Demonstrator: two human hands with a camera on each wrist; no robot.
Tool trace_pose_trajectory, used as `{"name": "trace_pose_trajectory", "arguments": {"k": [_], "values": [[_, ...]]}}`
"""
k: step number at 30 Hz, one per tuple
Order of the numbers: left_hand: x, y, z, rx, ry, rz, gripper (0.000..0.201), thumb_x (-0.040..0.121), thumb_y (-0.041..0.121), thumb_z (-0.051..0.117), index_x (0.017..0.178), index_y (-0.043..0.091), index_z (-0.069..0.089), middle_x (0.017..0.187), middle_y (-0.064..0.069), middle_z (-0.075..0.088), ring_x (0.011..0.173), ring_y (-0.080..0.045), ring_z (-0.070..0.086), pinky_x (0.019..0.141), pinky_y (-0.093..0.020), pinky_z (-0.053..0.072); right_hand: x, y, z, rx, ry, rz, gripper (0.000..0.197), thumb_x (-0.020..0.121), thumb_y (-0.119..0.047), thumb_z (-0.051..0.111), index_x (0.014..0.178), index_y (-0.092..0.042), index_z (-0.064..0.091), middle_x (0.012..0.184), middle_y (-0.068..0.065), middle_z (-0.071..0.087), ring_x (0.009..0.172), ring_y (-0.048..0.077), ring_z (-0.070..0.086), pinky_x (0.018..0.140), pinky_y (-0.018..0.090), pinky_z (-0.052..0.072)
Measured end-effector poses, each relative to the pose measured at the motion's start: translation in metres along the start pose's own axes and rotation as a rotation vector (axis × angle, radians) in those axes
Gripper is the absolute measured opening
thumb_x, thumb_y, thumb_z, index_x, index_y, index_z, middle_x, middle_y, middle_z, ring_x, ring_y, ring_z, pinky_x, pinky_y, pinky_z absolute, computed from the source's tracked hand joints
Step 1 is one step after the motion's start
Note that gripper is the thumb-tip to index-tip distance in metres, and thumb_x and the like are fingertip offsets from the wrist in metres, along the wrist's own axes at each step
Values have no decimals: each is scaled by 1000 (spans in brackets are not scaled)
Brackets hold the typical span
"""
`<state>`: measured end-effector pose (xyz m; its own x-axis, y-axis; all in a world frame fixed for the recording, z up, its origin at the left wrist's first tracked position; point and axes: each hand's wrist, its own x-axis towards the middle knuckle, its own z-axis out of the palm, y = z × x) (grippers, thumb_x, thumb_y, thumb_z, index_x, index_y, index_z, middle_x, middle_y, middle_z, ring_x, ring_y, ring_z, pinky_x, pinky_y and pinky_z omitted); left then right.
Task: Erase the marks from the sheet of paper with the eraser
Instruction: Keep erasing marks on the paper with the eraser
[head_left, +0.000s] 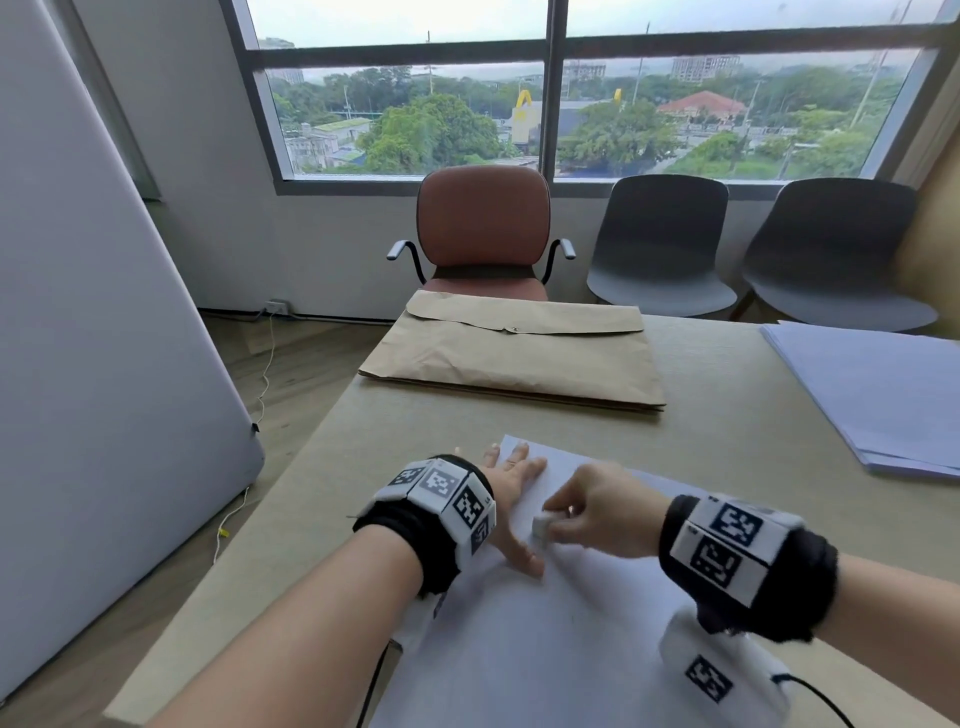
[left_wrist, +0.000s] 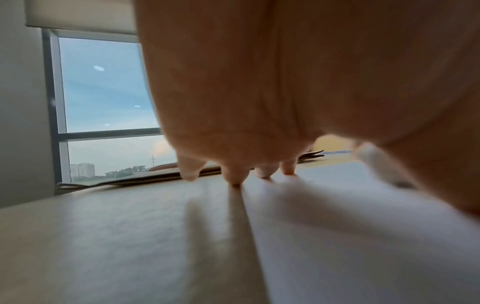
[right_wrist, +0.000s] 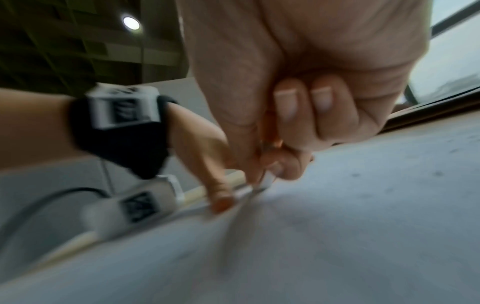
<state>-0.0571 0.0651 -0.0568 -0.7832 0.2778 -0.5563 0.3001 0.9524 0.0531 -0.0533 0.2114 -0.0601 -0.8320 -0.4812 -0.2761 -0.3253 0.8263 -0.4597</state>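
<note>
The left hand (head_left: 511, 501) lies flat with fingers spread on the left edge of the sheet of paper (head_left: 597, 623) on the table (head_left: 727, 431), while the right hand (head_left: 605, 512) pinches the white eraser (head_left: 541, 526) against the sheet just beside the left thumb.

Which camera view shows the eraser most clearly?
The head view: the eraser shows as a pale block pinched by the right hand on the sheet of paper. The right wrist view shows a blurred sliver under the fingers; the left wrist view, a white smear.
</note>
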Motion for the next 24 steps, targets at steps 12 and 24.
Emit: {"name": "trace_pose_trajectory", "arguments": {"k": [12, 24], "values": [[0, 4, -2, 28, -34, -15, 117, 76, 53, 68, 148, 23, -18, 156, 2, -22, 145, -23, -14, 115, -49, 0, -5, -1, 2, -82, 0, -27, 45, 84, -28, 57, 42, -20, 42, 37, -4, 43, 44, 13, 35, 49, 21, 29], [1, 6, -3, 66, -41, -34, 116, 77, 54, 67, 148, 22, -19, 156, 1, -22, 145, -23, -13, 115, -50, 1, -10, -6, 3, -79, -37, -19, 41, 84, -27, 57, 45, -22, 46, 41, -3, 44, 47, 10, 36, 51, 21, 31]]}}
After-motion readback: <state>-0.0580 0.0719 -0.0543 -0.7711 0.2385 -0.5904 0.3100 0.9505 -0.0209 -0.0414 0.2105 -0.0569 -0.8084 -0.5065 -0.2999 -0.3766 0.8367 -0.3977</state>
